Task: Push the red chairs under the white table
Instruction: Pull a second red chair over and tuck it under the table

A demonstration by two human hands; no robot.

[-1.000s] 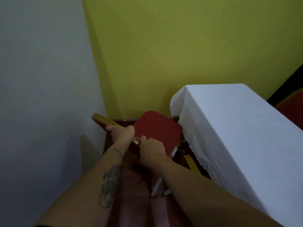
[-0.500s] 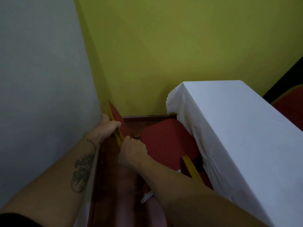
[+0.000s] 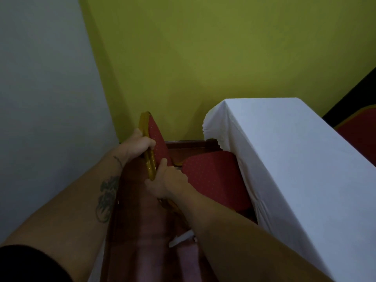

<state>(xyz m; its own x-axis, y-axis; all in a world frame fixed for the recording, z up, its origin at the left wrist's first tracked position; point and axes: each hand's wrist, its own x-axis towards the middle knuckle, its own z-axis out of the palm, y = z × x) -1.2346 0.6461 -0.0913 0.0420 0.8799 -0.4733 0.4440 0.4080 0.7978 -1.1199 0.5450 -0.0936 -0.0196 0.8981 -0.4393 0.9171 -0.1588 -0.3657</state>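
A red chair with a gold frame stands between me and the white table (image 3: 295, 151). Its dotted red seat (image 3: 213, 178) runs partly under the hanging white cloth. The backrest (image 3: 157, 139) rises upright at the left. My left hand (image 3: 140, 142) grips the backrest's gold edge high up. My right hand (image 3: 164, 180) holds the same edge lower down, close to the seat. The chair's legs are mostly hidden by my arms and the cloth.
A yellow wall (image 3: 203, 58) closes the far side and a pale wall (image 3: 40, 98) the left, forming a tight corner. A second red chair (image 3: 360, 135) shows beyond the table at the right edge. The floor (image 3: 142, 241) is dark red-brown, with a white strip (image 3: 181, 238) lying on it.
The chair has swung from tilted, seat facing me, to upright, and its seat has slid under the cloth's edge. Both hands stayed on the backrest frame.
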